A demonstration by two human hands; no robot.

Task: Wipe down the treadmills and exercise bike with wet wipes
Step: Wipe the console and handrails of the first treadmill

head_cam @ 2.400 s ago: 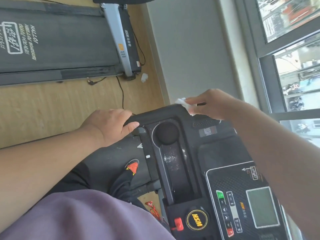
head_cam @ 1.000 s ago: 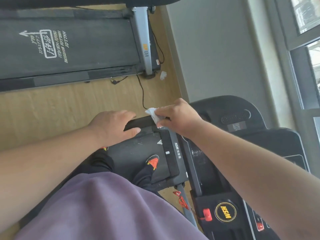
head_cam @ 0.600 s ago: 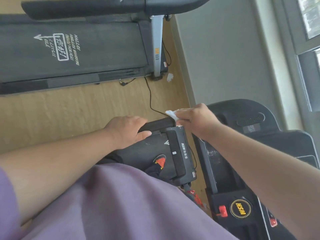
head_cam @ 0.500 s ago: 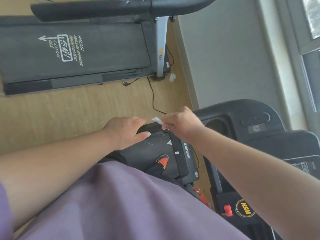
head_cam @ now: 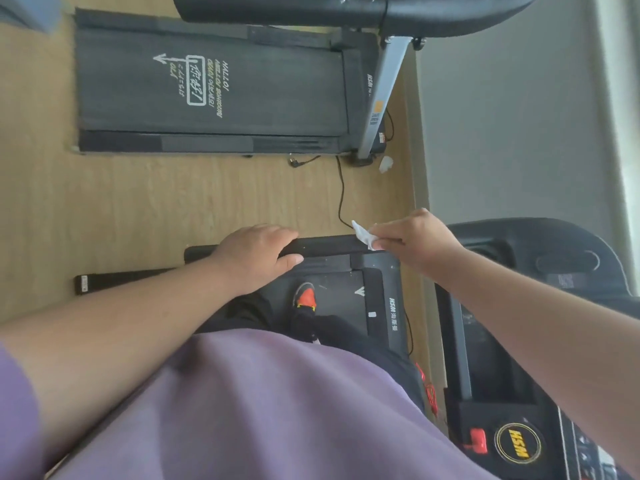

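Nearest the camera, a loose purple shirt (head_cam: 263,410) fills the lower frame, with bare forearms reaching out from either side. Below the right arm sits the black plastic treadmill console (head_cam: 512,427), carrying a round yellow-and-black logo badge (head_cam: 518,444) and a red safety clip (head_cam: 476,441). An orange-and-black shoe (head_cam: 305,296) stands on the dark running belt (head_cam: 341,299) underneath. The left hand (head_cam: 258,258) rests over the black padded handrail (head_cam: 322,244), its fingers (head_cam: 277,233) curled round the bar and the thumb on the near side. The right hand (head_cam: 415,239) pinches a small crumpled white wet wipe (head_cam: 363,234) between thumb and fingertips, the wipe touching the handrail's end where it meets the console. A thin black power cord (head_cam: 341,192) runs across the light wooden floor (head_cam: 138,202) beyond the hands. Farther off lies a second grey-and-black treadmill (head_cam: 214,88) with white print on its belt and a silver upright (head_cam: 381,98); a small white crumpled scrap (head_cam: 385,164) lies on the floor near its base, beside the grey wall (head_cam: 502,116).
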